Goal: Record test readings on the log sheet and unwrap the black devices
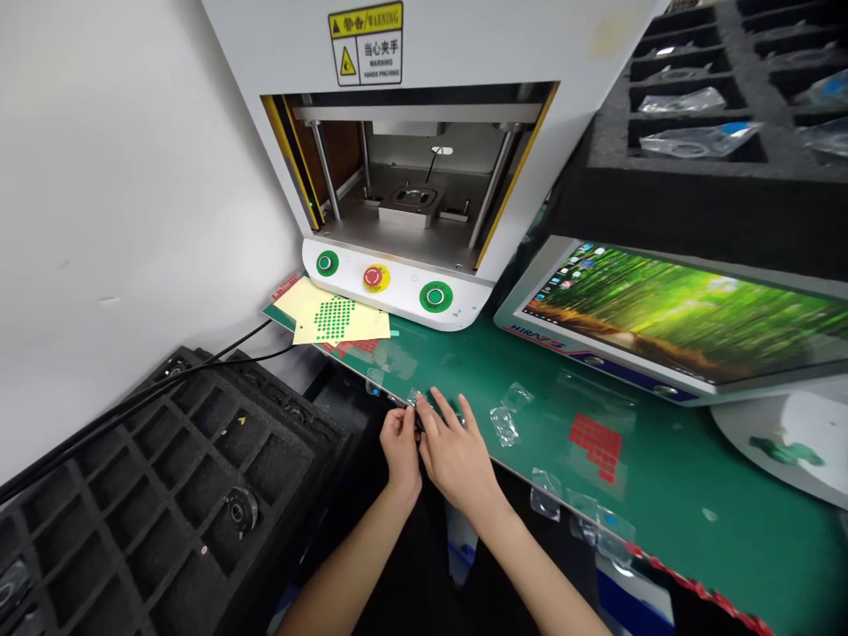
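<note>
At the front edge of the green mat, my left hand (401,449) and my right hand (458,455) meet. My left hand's fingers are closed in a pinch against a small dark part (419,422), mostly covered by the fingers. My right thumb and forefinger press on the same part, while the other right fingers stretch forward over the mat. A bit of clear plastic film (412,397) shows just beyond the fingertips. Crumpled clear wrappers (504,427) lie right of my right hand.
A press machine (397,300) with buttons stands behind, beside yellow sheets (341,331) of green dots. Left is a black foam tray (159,477) holding a round part (240,510). At right are a monitor (662,309), a red dot sheet (598,444) and a foam tray (609,141) of bagged parts.
</note>
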`<move>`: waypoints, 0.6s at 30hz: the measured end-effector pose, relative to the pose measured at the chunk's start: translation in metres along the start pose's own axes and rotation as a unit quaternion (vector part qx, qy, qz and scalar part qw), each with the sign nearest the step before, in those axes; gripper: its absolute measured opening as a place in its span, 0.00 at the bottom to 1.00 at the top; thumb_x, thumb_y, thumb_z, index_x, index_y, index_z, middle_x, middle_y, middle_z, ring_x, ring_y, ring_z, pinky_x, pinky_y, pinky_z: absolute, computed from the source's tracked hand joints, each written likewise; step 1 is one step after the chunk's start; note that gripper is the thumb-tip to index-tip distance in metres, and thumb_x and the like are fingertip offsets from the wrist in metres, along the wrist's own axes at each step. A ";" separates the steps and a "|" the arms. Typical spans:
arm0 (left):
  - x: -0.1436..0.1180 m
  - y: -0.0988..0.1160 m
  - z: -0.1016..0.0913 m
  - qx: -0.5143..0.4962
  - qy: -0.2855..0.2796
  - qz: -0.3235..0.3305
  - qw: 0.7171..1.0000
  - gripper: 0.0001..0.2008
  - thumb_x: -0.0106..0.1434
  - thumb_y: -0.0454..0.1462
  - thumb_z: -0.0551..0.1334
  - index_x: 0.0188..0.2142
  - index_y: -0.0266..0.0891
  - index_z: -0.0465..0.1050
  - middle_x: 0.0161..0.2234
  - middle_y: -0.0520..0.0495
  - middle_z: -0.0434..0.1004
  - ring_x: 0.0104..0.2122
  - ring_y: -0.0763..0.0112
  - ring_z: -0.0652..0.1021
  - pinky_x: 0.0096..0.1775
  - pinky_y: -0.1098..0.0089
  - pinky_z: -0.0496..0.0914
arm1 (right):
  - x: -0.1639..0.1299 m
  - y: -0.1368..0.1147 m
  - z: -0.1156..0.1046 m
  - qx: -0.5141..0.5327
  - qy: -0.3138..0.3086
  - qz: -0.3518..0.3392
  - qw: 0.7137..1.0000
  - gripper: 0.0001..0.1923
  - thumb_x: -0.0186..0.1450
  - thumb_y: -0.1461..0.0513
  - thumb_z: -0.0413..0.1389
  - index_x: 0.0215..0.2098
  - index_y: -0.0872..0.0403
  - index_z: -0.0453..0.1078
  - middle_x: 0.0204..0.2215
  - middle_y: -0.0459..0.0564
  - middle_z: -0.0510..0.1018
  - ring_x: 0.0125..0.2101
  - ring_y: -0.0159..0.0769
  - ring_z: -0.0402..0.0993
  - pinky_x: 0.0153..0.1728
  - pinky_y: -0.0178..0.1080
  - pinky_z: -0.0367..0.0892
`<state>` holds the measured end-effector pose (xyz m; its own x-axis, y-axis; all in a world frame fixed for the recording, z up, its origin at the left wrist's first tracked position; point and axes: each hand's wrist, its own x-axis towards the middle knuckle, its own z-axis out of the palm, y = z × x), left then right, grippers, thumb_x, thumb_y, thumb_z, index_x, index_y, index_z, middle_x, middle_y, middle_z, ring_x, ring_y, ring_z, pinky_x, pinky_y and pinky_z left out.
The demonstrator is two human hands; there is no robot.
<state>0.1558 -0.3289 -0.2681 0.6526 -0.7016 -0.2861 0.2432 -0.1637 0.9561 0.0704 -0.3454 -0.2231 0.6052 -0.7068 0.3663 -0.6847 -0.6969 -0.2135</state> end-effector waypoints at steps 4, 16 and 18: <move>-0.003 -0.007 -0.010 0.062 0.002 0.084 0.995 0.16 0.61 0.47 0.58 0.27 0.37 0.65 0.23 0.50 0.69 0.24 0.73 0.72 0.28 0.72 0.68 | 0.003 0.002 -0.001 0.012 -0.016 0.007 1.000 0.20 0.68 0.66 0.44 0.55 0.63 0.67 0.55 0.54 0.74 0.59 0.48 0.62 0.61 0.54 0.48; 0.018 -0.005 -0.049 0.325 -0.047 0.479 0.814 0.21 0.62 0.28 0.55 0.55 0.35 0.69 0.54 0.39 0.74 0.57 0.61 0.71 0.57 0.58 0.67 | 0.000 0.000 0.002 0.022 -0.022 0.017 0.999 0.23 0.65 0.70 0.41 0.56 0.64 0.65 0.54 0.55 0.74 0.59 0.47 0.62 0.60 0.54 0.51; 0.017 0.000 -0.045 0.358 -0.055 0.485 0.796 0.24 0.62 0.26 0.54 0.58 0.35 0.67 0.56 0.39 0.72 0.58 0.59 0.69 0.57 0.56 0.66 | 0.000 0.000 0.003 0.026 -0.029 0.019 0.999 0.24 0.64 0.71 0.42 0.56 0.62 0.66 0.55 0.54 0.73 0.60 0.47 0.62 0.60 0.54 0.52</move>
<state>0.1992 -0.3094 -0.2760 0.2083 -0.7888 0.5783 -0.8336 0.1661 0.5268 0.0714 -0.3453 -0.2257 0.6021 -0.7378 0.3051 -0.6869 -0.6735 -0.2730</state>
